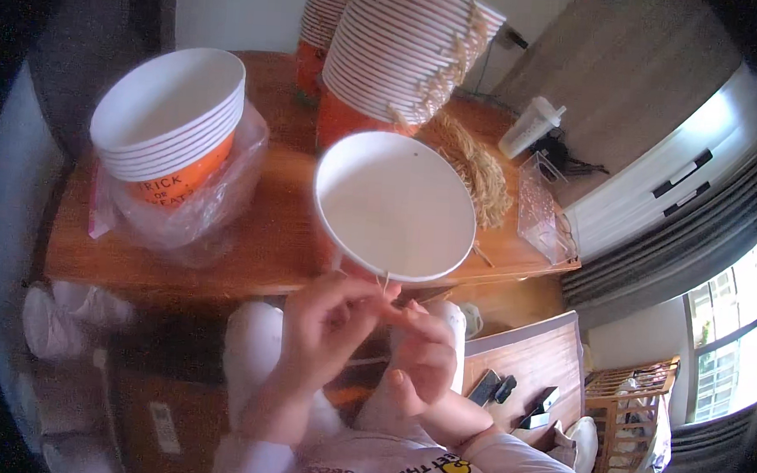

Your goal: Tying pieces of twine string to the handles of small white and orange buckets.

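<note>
A paper bucket, white inside, stands at the near edge of the wooden table with its wide mouth tilted toward me. A thin loop of straw-coloured twine shows at its near rim. Just below that rim, my left hand is closed, thumb and fingertips pinched at the twine. My right hand meets it from the right, its upper fingertips at the same spot and its lower fingers loosely curled. The twine between the fingertips is mostly hidden.
Nested orange-and-white buckets sit in clear plastic wrap on the left. Behind rises a tall bucket stack draped with braided twine. A twine bundle, a lidded cup and a clear box lie right. Lower right is a low table.
</note>
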`<action>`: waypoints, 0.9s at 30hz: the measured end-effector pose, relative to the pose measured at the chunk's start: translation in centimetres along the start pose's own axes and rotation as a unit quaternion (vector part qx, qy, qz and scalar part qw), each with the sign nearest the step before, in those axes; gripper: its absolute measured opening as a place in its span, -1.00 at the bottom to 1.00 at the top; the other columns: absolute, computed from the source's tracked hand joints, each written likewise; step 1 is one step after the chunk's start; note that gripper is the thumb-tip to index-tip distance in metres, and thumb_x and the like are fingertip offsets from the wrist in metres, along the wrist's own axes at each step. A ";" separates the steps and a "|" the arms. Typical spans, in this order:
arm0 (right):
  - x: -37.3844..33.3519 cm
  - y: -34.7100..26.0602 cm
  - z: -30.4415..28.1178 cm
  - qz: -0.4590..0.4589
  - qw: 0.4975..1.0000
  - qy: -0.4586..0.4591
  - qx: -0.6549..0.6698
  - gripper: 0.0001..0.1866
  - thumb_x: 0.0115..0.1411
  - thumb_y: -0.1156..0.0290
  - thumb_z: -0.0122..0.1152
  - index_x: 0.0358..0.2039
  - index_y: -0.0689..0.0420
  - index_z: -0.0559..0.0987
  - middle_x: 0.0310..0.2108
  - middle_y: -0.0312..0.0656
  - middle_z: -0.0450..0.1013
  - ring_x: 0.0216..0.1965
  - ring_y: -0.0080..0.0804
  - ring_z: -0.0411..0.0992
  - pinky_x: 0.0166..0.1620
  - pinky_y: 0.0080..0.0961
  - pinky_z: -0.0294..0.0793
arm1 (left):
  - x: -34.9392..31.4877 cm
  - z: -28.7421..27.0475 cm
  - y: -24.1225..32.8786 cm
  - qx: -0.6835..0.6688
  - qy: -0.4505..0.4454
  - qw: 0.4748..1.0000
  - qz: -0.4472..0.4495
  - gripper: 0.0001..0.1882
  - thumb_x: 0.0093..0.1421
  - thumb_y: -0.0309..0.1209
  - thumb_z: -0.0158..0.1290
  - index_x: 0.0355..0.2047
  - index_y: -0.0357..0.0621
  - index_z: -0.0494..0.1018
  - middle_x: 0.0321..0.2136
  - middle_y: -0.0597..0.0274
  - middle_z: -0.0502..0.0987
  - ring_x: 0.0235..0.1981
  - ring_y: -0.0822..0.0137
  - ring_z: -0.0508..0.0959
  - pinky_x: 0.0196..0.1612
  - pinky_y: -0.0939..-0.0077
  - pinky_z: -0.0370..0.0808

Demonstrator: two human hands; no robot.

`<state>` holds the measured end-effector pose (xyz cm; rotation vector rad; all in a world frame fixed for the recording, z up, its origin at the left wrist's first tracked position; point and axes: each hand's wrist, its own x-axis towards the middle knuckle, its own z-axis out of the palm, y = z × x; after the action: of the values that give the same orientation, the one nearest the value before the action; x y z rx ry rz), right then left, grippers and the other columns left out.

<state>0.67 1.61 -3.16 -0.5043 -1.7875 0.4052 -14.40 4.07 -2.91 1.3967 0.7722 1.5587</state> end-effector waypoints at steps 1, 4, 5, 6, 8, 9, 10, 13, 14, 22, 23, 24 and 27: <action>-0.3 0.3 0.5 0.005 0.999 0.030 0.023 -0.69 0.05 0.53 0.14 -0.16 0.25 0.37 -0.02 0.20 0.34 -0.01 -0.04 0.39 0.18 -0.14 0.21 | 0.0 0.0 0.2 -0.001 0.002 1.000 0.000 -0.89 0.22 -0.47 0.08 -0.31 -0.27 0.51 -0.25 0.11 0.62 -0.34 0.47 0.60 -0.34 0.65 0.49; -0.8 -0.8 1.1 0.133 0.989 0.066 0.024 -0.64 0.04 0.50 0.17 -0.13 0.26 0.35 -0.06 0.13 0.32 -0.09 -0.13 0.35 0.06 -0.23 0.26 | -0.2 0.1 0.9 -0.071 0.004 0.995 -0.066 -0.86 0.25 -0.46 0.05 -0.30 -0.33 0.44 -0.24 -0.02 0.59 -0.15 0.27 0.58 -0.06 0.45 0.49; -0.6 -1.4 1.3 0.251 0.965 0.077 0.000 -0.61 0.03 0.48 0.19 -0.12 0.27 0.34 -0.08 0.10 0.31 -0.12 -0.17 0.32 0.00 -0.28 0.28 | -0.1 0.3 0.9 -0.091 -0.003 0.995 -0.048 -0.87 0.26 -0.48 0.02 -0.28 -0.33 0.43 -0.24 -0.01 0.59 -0.16 0.28 0.58 -0.07 0.46 0.49; -0.4 -1.2 2.7 0.272 0.948 0.141 0.083 -0.54 0.01 0.44 0.26 -0.09 0.24 0.33 -0.11 0.00 0.34 -0.07 -0.23 0.28 0.02 -0.32 0.18 | -0.1 0.6 1.0 -0.112 -0.011 0.993 -0.031 -0.88 0.27 -0.49 -0.01 -0.27 -0.32 0.42 -0.24 0.00 0.59 -0.16 0.29 0.58 -0.08 0.47 0.48; -0.4 -0.9 2.3 0.227 0.962 -0.035 -0.145 -0.52 0.02 0.41 0.30 -0.07 0.20 0.33 -0.14 -0.11 0.36 -0.12 -0.28 0.28 0.03 -0.39 0.07 | -0.5 0.0 1.0 -0.087 -0.005 0.996 -0.027 -0.89 0.28 -0.50 -0.03 -0.26 -0.31 0.41 -0.24 0.00 0.59 -0.16 0.30 0.58 -0.08 0.47 0.48; -0.3 -0.9 2.6 0.202 0.967 -0.026 -0.155 -0.58 0.06 0.45 0.27 -0.07 0.16 0.36 -0.20 -0.17 0.39 -0.14 -0.33 0.28 0.03 -0.44 0.01 | -0.4 0.1 1.1 -0.070 -0.008 0.997 -0.019 -0.90 0.29 -0.51 -0.05 -0.26 -0.31 0.40 -0.25 0.01 0.59 -0.16 0.30 0.58 -0.09 0.46 0.48; -0.4 -0.9 2.4 0.202 0.967 -0.026 -0.155 -0.58 0.06 0.45 0.27 -0.07 0.16 0.36 -0.20 -0.17 0.39 -0.14 -0.33 0.28 0.03 -0.44 0.01 | -0.3 0.0 1.1 -0.071 -0.008 0.997 -0.019 -0.90 0.29 -0.51 -0.05 -0.26 -0.31 0.40 -0.25 0.01 0.59 -0.16 0.30 0.58 -0.09 0.46 0.48; -0.6 -1.1 1.4 0.329 0.944 0.004 0.033 -0.83 0.13 0.59 0.14 -0.25 0.19 0.44 -0.36 -0.18 0.40 -0.25 -0.36 0.24 -0.06 -0.42 0.11 | 0.0 -0.1 0.7 -0.039 -0.015 0.999 -0.015 -0.90 0.29 -0.50 -0.05 -0.27 -0.30 0.40 -0.25 0.00 0.60 -0.14 0.30 0.57 -0.09 0.48 0.48; -0.7 -1.1 0.9 0.329 0.943 0.025 0.040 -0.87 0.14 0.60 0.11 -0.27 0.21 0.44 -0.37 -0.18 0.38 -0.26 -0.37 0.23 -0.09 -0.44 0.13 | 0.1 -0.1 0.4 -0.001 -0.020 0.999 0.027 -0.91 0.29 -0.51 -0.05 -0.27 -0.30 0.40 -0.26 0.03 0.59 -0.18 0.33 0.57 -0.12 0.52 0.48; -0.8 -1.6 -1.2 0.196 0.977 0.080 0.008 -0.94 0.21 0.53 -0.05 -0.30 0.19 0.38 -0.45 -0.20 0.41 -0.32 -0.37 0.28 -0.07 -0.36 0.17 | 0.2 0.0 1.2 0.089 -0.002 0.993 0.081 -0.96 0.26 -0.55 0.00 -0.29 -0.26 0.40 -0.34 0.25 0.50 -0.38 0.51 0.49 -0.31 0.68 0.42; -0.6 -1.2 -1.5 0.151 0.986 0.064 -0.013 -0.91 0.20 0.46 -0.04 -0.31 0.18 0.41 -0.48 -0.24 0.42 -0.33 -0.35 0.30 -0.06 -0.32 0.14 | 0.1 0.1 1.5 0.053 -0.005 0.998 0.035 -0.95 0.25 -0.55 0.02 -0.29 -0.25 0.40 -0.34 0.26 0.50 -0.36 0.51 0.49 -0.32 0.69 0.43; -0.3 -1.6 -1.3 0.155 0.985 0.044 -0.066 -0.90 0.18 0.44 0.00 -0.33 0.15 0.45 -0.47 -0.25 0.43 -0.33 -0.33 0.31 -0.06 -0.31 0.13 | -0.1 0.1 1.6 0.018 -0.005 1.000 -0.014 -0.95 0.25 -0.55 0.03 -0.28 -0.24 0.40 -0.35 0.27 0.49 -0.34 0.52 0.50 -0.34 0.69 0.44; 1.2 -2.8 -0.9 0.098 0.963 -0.081 -0.237 -0.86 0.11 0.28 0.15 -0.40 0.02 0.59 -0.43 -0.29 0.46 -0.27 -0.27 0.35 -0.07 -0.27 0.12 | -0.3 0.5 1.2 -0.080 0.011 0.995 -0.053 -0.94 0.24 -0.54 0.04 -0.29 -0.28 0.43 -0.32 0.18 0.55 -0.36 0.49 0.54 -0.36 0.65 0.45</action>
<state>0.94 -0.14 -0.46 -1.0141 -2.0059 0.1499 -14.20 3.28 -1.88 1.2060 0.7059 1.5205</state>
